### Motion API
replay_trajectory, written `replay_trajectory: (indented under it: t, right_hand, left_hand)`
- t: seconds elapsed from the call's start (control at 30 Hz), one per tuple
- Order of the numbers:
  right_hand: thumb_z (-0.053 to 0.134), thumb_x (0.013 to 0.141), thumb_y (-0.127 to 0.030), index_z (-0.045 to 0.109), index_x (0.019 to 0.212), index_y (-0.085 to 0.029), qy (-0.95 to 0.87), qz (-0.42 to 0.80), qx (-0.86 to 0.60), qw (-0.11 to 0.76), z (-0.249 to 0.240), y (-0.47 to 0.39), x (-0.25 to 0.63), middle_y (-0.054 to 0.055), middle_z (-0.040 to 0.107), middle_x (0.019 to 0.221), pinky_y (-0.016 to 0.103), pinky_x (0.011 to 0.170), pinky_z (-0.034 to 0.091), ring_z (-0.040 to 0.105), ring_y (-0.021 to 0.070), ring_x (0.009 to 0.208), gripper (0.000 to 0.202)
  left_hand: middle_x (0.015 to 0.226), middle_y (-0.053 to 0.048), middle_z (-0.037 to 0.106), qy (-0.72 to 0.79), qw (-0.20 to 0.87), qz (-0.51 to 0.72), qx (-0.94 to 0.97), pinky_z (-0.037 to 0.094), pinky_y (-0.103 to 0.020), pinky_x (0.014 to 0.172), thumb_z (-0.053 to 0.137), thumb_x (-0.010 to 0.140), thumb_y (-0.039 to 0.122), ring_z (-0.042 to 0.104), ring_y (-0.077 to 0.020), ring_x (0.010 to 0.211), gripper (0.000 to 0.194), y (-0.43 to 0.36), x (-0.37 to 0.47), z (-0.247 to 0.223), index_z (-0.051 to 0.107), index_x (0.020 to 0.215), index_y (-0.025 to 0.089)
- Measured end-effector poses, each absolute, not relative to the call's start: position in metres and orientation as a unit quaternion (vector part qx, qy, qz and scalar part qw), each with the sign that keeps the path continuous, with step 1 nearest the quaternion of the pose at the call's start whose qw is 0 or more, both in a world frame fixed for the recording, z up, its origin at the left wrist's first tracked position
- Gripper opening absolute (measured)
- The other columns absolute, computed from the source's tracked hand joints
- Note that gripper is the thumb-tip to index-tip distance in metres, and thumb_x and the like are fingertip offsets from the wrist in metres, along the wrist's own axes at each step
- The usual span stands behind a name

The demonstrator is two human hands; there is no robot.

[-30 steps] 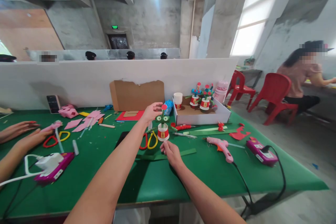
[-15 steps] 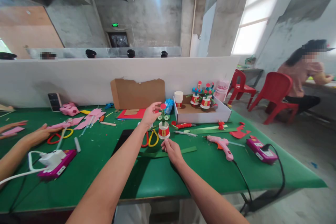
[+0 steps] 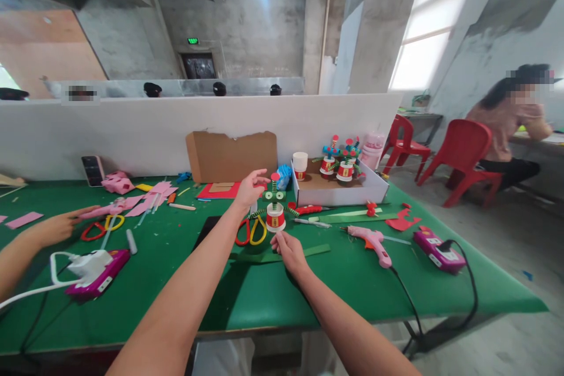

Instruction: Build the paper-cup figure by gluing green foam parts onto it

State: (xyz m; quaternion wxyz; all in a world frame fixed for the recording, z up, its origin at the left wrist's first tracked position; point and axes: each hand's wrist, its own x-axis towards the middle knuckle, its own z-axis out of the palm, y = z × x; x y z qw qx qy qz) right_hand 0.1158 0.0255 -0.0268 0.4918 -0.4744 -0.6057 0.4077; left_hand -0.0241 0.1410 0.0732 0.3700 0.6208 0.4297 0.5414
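A paper-cup figure (image 3: 275, 220) with a red band, green striped spring-like arms, round eyes and a red disc on top is held upright above the table. My right hand (image 3: 288, 251) pinches the cup's lower rim between thumb and fingers. Just left of the figure's head, my left hand (image 3: 252, 189) has its fingers stretched out, with nothing visible in them. Behind and below the figure lie scissors (image 3: 258, 231) with red and yellow handles, partly hidden by my left forearm. A green paper strip (image 3: 317, 249) lies beneath my right hand.
A white box (image 3: 341, 196) at the back right holds similar figures and cups. On the right are a pink glue gun (image 3: 374, 245), a purple power strip (image 3: 440, 252) and red scraps (image 3: 402, 221). At left, a co-worker's hand (image 3: 57, 224) holds another pink glue gun (image 3: 99, 210).
My left hand has shifted slightly left, off the figure's top. My right hand and the figure stay nearly still. At far left, the co-worker's other hand has left the view.
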Motion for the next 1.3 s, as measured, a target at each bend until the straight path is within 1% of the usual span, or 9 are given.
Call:
replay_trajectory:
  t: [0.13, 0.37, 0.47, 0.6, 0.73, 0.83, 1.0, 1.17, 1.3]
  right_hand:
    - [0.037, 0.088, -0.057, 0.057, 0.065, -0.021, -0.604, 0.406, -0.476, 0.493, -0.026, 0.024, 0.116, 0.0, 0.056, 0.057, 0.024, 0.056, 0.039, 0.051, 0.013, 0.054, 0.048]
    - [0.036, 0.088, -0.057, 0.057, 0.065, -0.021, -0.606, 0.403, -0.48, 0.489, -0.026, 0.025, 0.116, 0.001, 0.057, 0.058, 0.024, 0.056, 0.04, 0.052, 0.0135, 0.055, 0.048]
    - [0.035, 0.088, -0.057, 0.057, 0.065, -0.021, -0.609, 0.401, -0.485, 0.482, -0.025, 0.024, 0.117, 0.001, 0.057, 0.058, 0.024, 0.056, 0.04, 0.052, 0.0135, 0.055, 0.048]
    - [0.034, 0.09, -0.054, 0.056, 0.066, -0.021, -0.612, 0.398, -0.491, 0.475, -0.025, 0.024, 0.116, 0.001, 0.057, 0.059, 0.024, 0.057, 0.04, 0.052, 0.0132, 0.056, 0.047]
    - [0.034, 0.091, -0.053, 0.057, 0.067, -0.021, -0.618, 0.39, -0.495, 0.47, -0.025, 0.025, 0.115, 0.0, 0.058, 0.059, 0.023, 0.057, 0.04, 0.053, 0.013, 0.056, 0.047]
    - [0.034, 0.091, -0.054, 0.058, 0.067, -0.021, -0.623, 0.386, -0.488, 0.474, -0.025, 0.025, 0.115, 0.0, 0.058, 0.059, 0.023, 0.057, 0.04, 0.053, 0.0132, 0.056, 0.047]
    - [0.034, 0.092, -0.054, 0.059, 0.066, -0.021, -0.624, 0.378, -0.488, 0.479, -0.025, 0.025, 0.116, 0.0, 0.059, 0.059, 0.024, 0.056, 0.04, 0.053, 0.0136, 0.056, 0.048]
    - [0.035, 0.092, -0.052, 0.059, 0.067, -0.022, -0.618, 0.38, -0.492, 0.48, -0.026, 0.024, 0.115, -0.001, 0.057, 0.058, 0.023, 0.054, 0.039, 0.053, 0.0133, 0.056, 0.046]
    - [0.034, 0.092, -0.052, 0.058, 0.067, -0.022, -0.624, 0.378, -0.491, 0.477, -0.027, 0.024, 0.115, -0.001, 0.057, 0.059, 0.023, 0.056, 0.04, 0.053, 0.0135, 0.057, 0.046]
  left_hand:
    - [0.09, -0.006, 0.071, 0.426, 0.361, 0.55, 0.621, 0.049, -0.03, 0.075, 0.05, 0.059, 0.01, 0.063, -0.0184, 0.088, 0.06, 0.138, -0.032, 0.073, 0.057, 0.118, 0.013]
    - [0.092, -0.007, 0.071, 0.47, 0.343, 0.522, 0.624, 0.05, -0.027, 0.068, 0.048, 0.06, 0.009, 0.064, -0.019, 0.088, 0.059, 0.121, -0.043, 0.081, 0.057, 0.118, 0.013]
    - [0.089, -0.006, 0.071, 0.489, 0.298, 0.505, 0.646, 0.051, -0.028, 0.07, 0.047, 0.065, 0.008, 0.066, -0.0179, 0.083, 0.049, 0.105, -0.047, 0.078, 0.061, 0.111, 0.014]
    - [0.08, -0.003, 0.072, 0.506, 0.195, 0.466, 0.699, 0.051, -0.029, 0.076, 0.046, 0.073, 0.011, 0.066, -0.017, 0.078, 0.029, 0.072, -0.046, 0.065, 0.068, 0.091, 0.018]
    - [0.082, -0.003, 0.071, 0.481, 0.121, 0.377, 0.782, 0.05, -0.03, 0.076, 0.045, 0.077, 0.011, 0.064, -0.0181, 0.079, 0.028, 0.036, -0.037, 0.045, 0.07, 0.083, 0.021]
    - [0.082, -0.006, 0.071, 0.461, 0.073, 0.309, 0.829, 0.048, -0.034, 0.078, 0.043, 0.08, 0.009, 0.062, -0.0204, 0.081, 0.03, 0.015, -0.032, 0.033, 0.071, 0.085, 0.021]
    - [0.089, -0.008, 0.071, 0.472, 0.026, 0.257, 0.843, 0.046, -0.038, 0.078, 0.042, 0.085, 0.009, 0.06, -0.0229, 0.086, 0.03, -0.009, -0.031, 0.021, 0.069, 0.093, 0.019]
    - [0.099, -0.009, 0.069, 0.451, -0.037, 0.23, 0.861, 0.041, -0.044, 0.09, 0.044, 0.086, 0.009, 0.056, -0.0245, 0.1, 0.028, -0.025, -0.028, 0.011, 0.068, 0.097, 0.019]
    - [0.098, -0.01, 0.069, 0.45, -0.051, 0.213, 0.866, 0.037, -0.046, 0.095, 0.045, 0.084, 0.006, 0.055, -0.0252, 0.104, 0.029, -0.032, -0.024, 0.001, 0.069, 0.092, 0.018]
